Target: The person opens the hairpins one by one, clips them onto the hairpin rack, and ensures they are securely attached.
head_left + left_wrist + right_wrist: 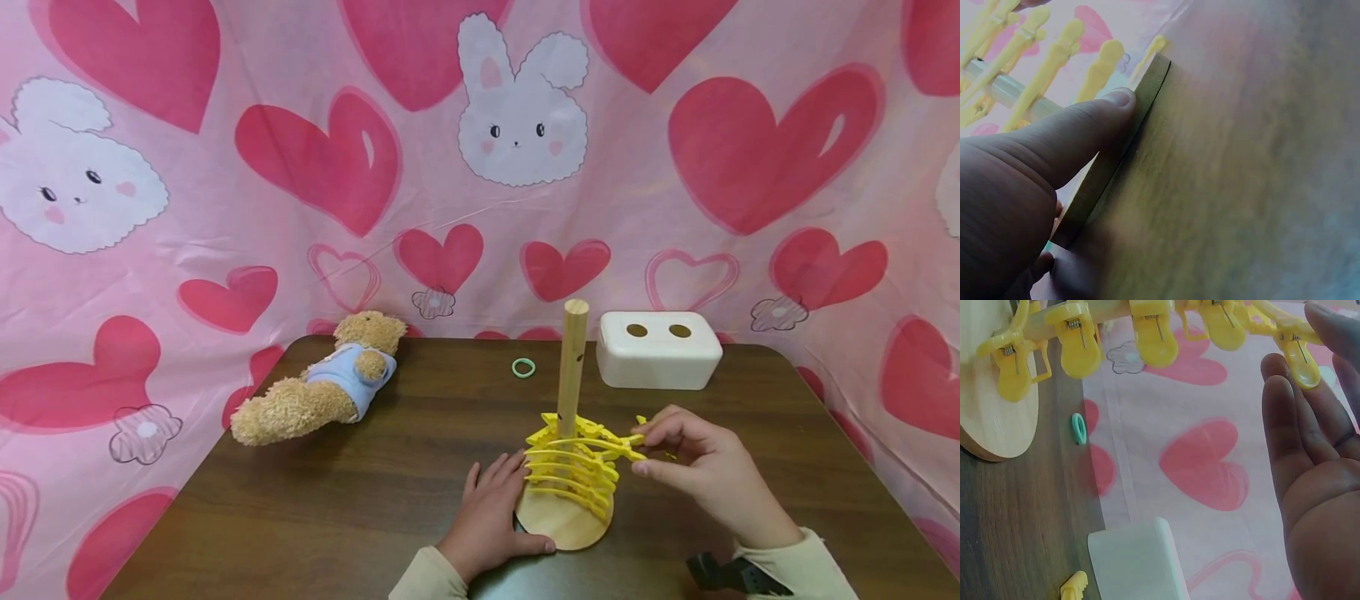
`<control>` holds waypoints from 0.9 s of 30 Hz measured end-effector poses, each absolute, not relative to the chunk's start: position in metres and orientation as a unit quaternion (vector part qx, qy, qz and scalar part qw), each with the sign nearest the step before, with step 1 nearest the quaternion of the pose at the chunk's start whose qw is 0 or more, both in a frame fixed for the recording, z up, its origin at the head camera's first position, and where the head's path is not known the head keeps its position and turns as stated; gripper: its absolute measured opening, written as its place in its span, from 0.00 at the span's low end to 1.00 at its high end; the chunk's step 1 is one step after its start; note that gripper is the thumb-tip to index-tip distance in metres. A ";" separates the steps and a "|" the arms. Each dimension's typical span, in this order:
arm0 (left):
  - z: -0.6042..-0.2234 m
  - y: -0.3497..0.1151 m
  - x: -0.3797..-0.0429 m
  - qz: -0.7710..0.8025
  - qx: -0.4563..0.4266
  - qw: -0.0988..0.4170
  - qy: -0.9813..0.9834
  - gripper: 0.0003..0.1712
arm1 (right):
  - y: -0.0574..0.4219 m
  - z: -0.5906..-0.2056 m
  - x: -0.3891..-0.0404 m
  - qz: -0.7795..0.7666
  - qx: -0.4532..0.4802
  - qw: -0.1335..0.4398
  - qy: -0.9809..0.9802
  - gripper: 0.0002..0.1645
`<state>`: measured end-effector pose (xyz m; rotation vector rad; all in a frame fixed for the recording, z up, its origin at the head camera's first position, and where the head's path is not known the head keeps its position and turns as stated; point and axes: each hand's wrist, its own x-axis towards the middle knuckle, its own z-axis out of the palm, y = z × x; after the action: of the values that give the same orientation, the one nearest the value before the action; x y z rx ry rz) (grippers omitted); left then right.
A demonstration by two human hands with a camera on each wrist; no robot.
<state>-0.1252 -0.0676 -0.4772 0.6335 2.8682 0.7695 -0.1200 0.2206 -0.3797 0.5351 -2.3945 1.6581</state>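
Note:
A round wooden base (564, 523) carries an upright wooden post (572, 367). Several yellow spring clips (570, 479) sit one above another around the post's lower part. My left hand (491, 517) lies against the base's left side, fingers extended, its thumb (1100, 115) at the rim. My right hand (701, 462) pinches the handle end of the topmost yellow clip (1300, 359) between thumb and fingers. That clip's long curved arms reach across the post. Metal springs show on the clips in the right wrist view.
A teddy bear (330, 383) in a blue top lies at the back left. At the back stand a small green ring (523, 367) and a white box (660, 362) with two holes. Another yellow piece (1074, 586) lies near the box, mostly behind my right hand in the head view.

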 end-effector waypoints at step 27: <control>-0.477 -0.066 -0.125 0.253 0.215 0.052 0.942 0.58 | 0.201 -0.387 -0.119 0.582 0.206 0.139 -0.774 0.17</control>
<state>-0.1251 -0.0659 -0.4771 0.6543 2.8658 0.7690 -0.1188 0.2006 -0.3867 0.5964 -2.2372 1.6838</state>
